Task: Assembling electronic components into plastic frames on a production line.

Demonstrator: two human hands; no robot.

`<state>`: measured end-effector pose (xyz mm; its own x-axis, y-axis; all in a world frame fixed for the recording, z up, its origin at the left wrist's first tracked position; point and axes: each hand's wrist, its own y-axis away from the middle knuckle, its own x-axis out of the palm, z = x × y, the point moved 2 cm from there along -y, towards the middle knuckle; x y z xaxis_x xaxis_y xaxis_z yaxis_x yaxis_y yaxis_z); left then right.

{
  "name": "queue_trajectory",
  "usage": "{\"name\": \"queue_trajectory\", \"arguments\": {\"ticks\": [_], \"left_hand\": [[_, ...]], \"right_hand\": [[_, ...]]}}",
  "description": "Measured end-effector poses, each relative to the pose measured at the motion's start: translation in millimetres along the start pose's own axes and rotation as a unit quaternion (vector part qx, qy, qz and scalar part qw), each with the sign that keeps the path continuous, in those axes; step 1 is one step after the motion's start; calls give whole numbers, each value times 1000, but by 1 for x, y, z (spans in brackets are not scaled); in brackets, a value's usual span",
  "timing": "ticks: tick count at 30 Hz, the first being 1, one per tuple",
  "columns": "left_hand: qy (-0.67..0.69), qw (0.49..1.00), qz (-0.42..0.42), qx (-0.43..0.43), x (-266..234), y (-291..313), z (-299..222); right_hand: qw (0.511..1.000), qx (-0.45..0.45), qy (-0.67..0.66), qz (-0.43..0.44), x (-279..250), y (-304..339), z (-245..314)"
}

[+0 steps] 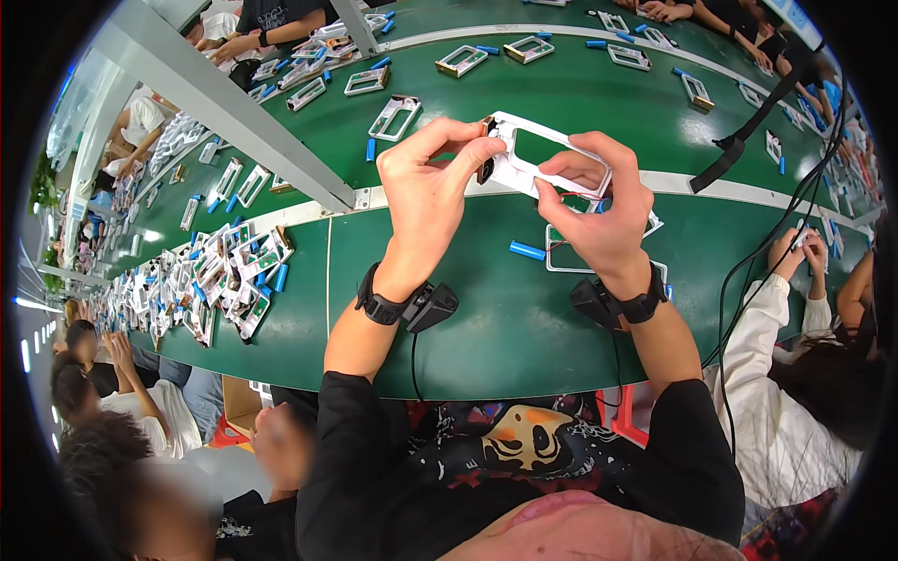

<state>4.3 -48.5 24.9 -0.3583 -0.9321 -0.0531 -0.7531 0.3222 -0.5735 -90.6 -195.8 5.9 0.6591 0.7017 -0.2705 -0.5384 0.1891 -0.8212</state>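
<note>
Both of my hands hold up a white plastic frame with a large rectangular opening, above the green table. My left hand pinches its left end between thumb and fingers, beside a dark and copper-coloured part. Around the right end, the fingers of my right hand are curled, and a thin red wire shows by them. Below the right hand lies another white frame, partly hidden by my hand and wrist. A blue cylindrical battery rests on the table next to it.
A heap of white frames with blue batteries covers the table at left. More frames lie across the far green surface, beyond a pale rail. A grey post rises at left; black cables hang at right. Co-workers sit on both sides.
</note>
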Motion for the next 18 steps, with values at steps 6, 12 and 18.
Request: {"name": "queue_trajectory", "arguments": {"ticks": [6, 12, 18], "left_hand": [[58, 997, 37, -43, 0, -6, 16], [181, 917, 207, -289, -9, -21, 63], [211, 909, 85, -349, -15, -19, 153]], "right_hand": [[989, 115, -97, 8, 1, 0, -2], [933, 297, -137, 151, -1, -9, -27], [956, 274, 57, 90, -25, -14, -46]]}}
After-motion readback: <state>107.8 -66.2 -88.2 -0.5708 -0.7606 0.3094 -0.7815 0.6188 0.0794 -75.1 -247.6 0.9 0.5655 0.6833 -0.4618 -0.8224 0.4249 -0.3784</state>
